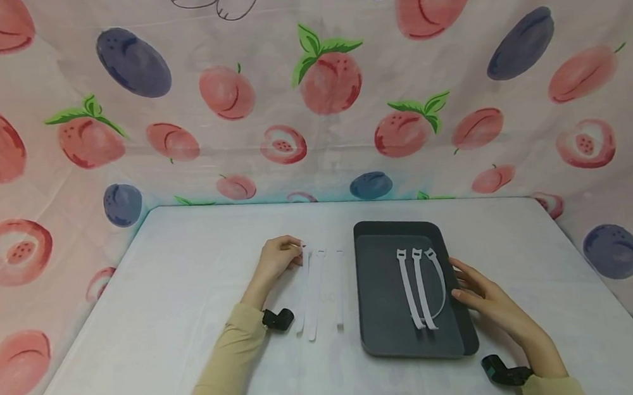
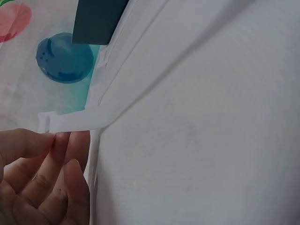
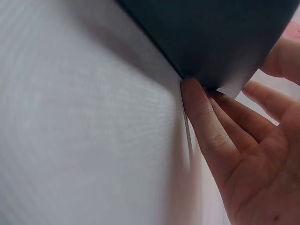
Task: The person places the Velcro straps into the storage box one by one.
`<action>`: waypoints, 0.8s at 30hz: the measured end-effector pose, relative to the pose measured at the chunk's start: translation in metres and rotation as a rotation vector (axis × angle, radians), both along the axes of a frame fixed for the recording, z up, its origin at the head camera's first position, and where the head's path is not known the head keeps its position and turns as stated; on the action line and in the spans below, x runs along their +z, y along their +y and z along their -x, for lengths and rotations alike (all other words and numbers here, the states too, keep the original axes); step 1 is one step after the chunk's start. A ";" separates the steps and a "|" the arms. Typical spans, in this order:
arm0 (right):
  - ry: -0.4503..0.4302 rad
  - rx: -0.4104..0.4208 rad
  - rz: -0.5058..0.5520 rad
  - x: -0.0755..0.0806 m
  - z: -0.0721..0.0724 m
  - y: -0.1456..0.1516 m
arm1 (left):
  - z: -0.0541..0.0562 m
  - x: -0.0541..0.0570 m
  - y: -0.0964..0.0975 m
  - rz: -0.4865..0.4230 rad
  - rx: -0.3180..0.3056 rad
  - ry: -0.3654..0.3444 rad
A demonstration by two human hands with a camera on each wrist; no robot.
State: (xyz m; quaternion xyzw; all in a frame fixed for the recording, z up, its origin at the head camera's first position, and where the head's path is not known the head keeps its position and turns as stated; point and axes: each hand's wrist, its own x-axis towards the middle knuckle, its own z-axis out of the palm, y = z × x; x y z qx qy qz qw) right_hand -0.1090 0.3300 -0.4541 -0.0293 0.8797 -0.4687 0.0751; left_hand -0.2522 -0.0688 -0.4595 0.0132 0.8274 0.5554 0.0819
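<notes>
My left hand (image 1: 278, 257) pinches the slotted end of a white hook-and-loop cable tie (image 2: 77, 122) between thumb and finger. That end is lifted, and the strap slants down toward the table in the left wrist view. Just right of it lie two more white cable ties (image 1: 339, 290), roughly parallel. My right hand (image 1: 492, 301) rests against the right side of a dark grey tray (image 1: 379, 299), its fingertips touching the outer wall. Inside the tray lie three white cable ties (image 1: 420, 286), heads toward the far end; the rightmost one is bowed.
A white-covered table (image 1: 153, 340) bears everything. Behind it hangs a fruit-printed cloth (image 1: 279, 48), which also runs down both sides. Each wrist carries a small black camera (image 1: 278, 319).
</notes>
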 end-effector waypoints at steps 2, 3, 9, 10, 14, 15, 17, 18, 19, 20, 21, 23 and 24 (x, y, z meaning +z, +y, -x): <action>-0.002 -0.001 -0.002 0.001 0.000 0.000 | -0.002 0.002 -0.001 0.000 0.007 0.013; -0.002 -0.002 -0.002 0.001 0.000 -0.001 | -0.003 0.003 -0.001 0.000 0.010 0.018; 0.002 -0.001 -0.005 0.001 0.000 -0.001 | -0.007 0.008 -0.002 0.012 0.016 0.049; 0.003 0.000 -0.006 0.001 0.000 -0.001 | -0.007 0.009 -0.002 0.016 0.013 0.057; 0.000 -0.003 -0.008 0.000 0.000 -0.001 | -0.011 0.015 -0.001 0.015 0.005 0.072; 0.000 -0.002 -0.008 0.000 0.000 -0.001 | -0.012 0.016 -0.001 0.017 0.002 0.078; 0.001 -0.001 -0.009 0.000 0.000 0.000 | -0.014 0.019 -0.001 0.011 -0.005 0.081; 0.002 -0.001 -0.008 0.000 0.000 0.000 | -0.014 0.021 -0.001 0.010 -0.009 0.086; 0.004 0.001 -0.008 0.000 0.000 0.000 | -0.015 0.022 -0.001 0.008 -0.012 0.088; 0.006 0.002 -0.007 0.000 0.000 0.000 | -0.016 0.024 -0.001 0.008 -0.016 0.093; 0.007 0.003 -0.007 0.000 0.000 0.000 | -0.018 0.026 -0.001 0.010 -0.020 0.097; 0.006 0.002 -0.008 0.000 0.000 -0.001 | -0.021 0.029 -0.002 0.012 -0.026 0.104; 0.005 0.001 -0.006 0.000 0.000 -0.001 | -0.022 0.030 -0.003 0.011 -0.029 0.108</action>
